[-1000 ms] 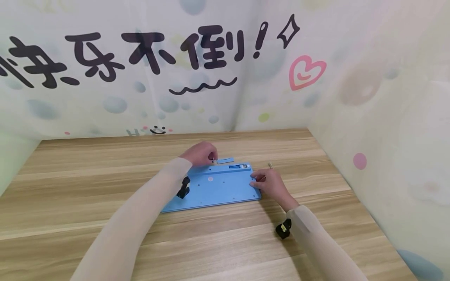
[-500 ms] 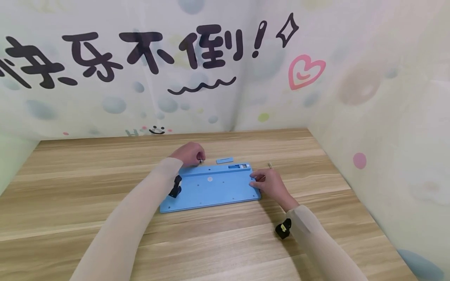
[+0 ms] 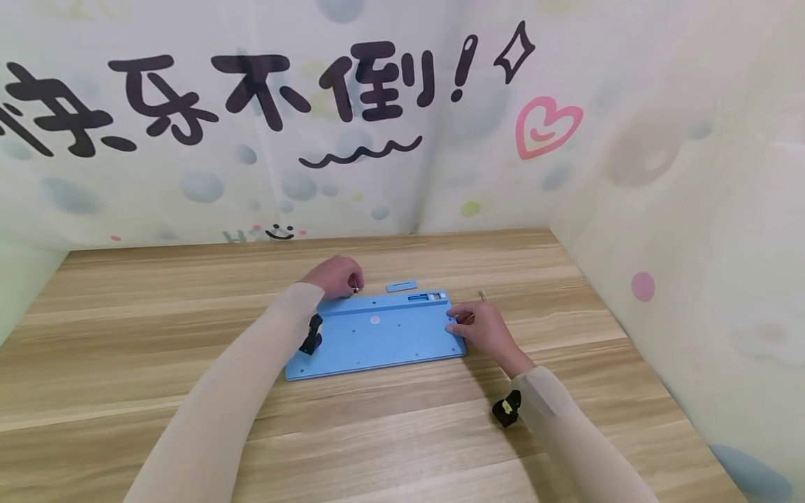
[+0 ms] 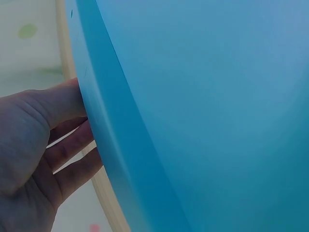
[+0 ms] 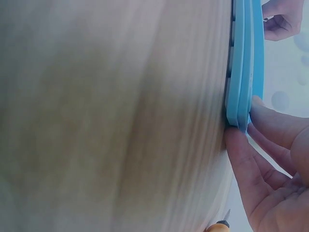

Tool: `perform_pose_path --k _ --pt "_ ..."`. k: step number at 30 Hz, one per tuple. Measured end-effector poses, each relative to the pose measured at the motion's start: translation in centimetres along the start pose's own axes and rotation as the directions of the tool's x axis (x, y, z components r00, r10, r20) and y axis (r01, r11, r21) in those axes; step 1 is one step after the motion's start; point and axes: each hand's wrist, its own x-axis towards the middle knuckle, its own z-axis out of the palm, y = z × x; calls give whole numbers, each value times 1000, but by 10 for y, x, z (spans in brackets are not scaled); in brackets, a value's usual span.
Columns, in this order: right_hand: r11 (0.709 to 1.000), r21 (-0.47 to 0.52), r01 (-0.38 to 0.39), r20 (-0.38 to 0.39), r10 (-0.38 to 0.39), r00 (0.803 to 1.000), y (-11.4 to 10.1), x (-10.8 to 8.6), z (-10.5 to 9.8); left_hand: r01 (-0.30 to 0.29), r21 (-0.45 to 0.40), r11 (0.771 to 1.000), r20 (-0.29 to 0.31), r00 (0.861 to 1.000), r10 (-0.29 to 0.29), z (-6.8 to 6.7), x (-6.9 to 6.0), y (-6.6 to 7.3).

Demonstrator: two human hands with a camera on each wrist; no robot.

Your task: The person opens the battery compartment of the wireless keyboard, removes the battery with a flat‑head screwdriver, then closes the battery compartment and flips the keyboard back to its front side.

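Observation:
A light-blue keyboard lies face down on the wooden table, with keys showing under its edge in the right wrist view. An uncovered compartment shows at its back right, its contents too small to tell. My left hand is at the keyboard's back edge and pinches a small silver-and-dark thing, kind unclear. The keyboard hides those fingertips in the left wrist view. My right hand grips the keyboard's right edge, thumb on top and a finger beneath. A small blue cover lies just behind the keyboard.
Beyond the right hand lies a slim thing. The right wrist view shows an orange handle with a dark collar and thin point. The table meets printed cloth walls at the back and right.
My left hand has moved left along the keyboard's back edge, away from the blue cover, carrying the small thing. The right hand keeps its grip in place.

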Motion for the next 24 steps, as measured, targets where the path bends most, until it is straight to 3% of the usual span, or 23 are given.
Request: perform_pose_path --k 12,24 --pt "1000 -1 -6 -1 6 1000 0 1 0 19 -31 999 1 1000 -19 1 0 -3" --pt "1000 -2 2 -2 -2 1000 0 0 -1 -3 -39 999 -7 1000 3 -1 -1 -4"
